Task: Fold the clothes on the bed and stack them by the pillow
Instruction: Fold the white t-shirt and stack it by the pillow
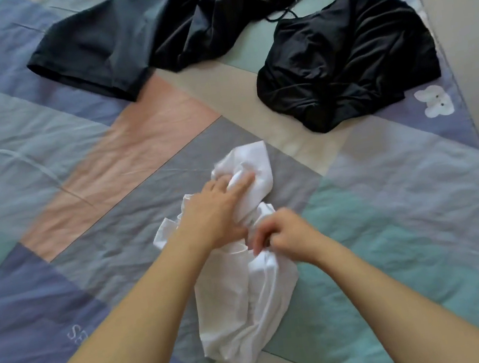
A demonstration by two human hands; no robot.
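- Head view, your hands: your left hand [220, 209] reaches forward over the white garment [246, 298], fingers curled into its far bunched end and gripping the cloth. Your right hand [284, 237] pinches a gather of the same garment near its middle, just beside the left wrist.
- Head view, the item in hand: the white garment lies crumpled on the patchwork bedspread [76, 180], directly in front of you, twisted along its length and not laid flat. No fold line is visible in it (what kind of garment it is cannot be told from this heap).
- Head view, remaining items: a dark pair of trousers [124, 43] with a drawstring waist sprawls at the far edge, one leg running out to the left. A second black garment [348, 62] sits bunched to the right of it, near the side of the bed and well apart from your hands. Neither is folded.
- Head view, destination: no pillow and no stack appear anywhere in frame, so the placing spot cannot be confirmed.
- Assessment: the task stands at its opening stage. By these pictures nothing is folded and nothing stacked; you are judged to be sorting out the first piece, with three folds and all stacking outstanding.
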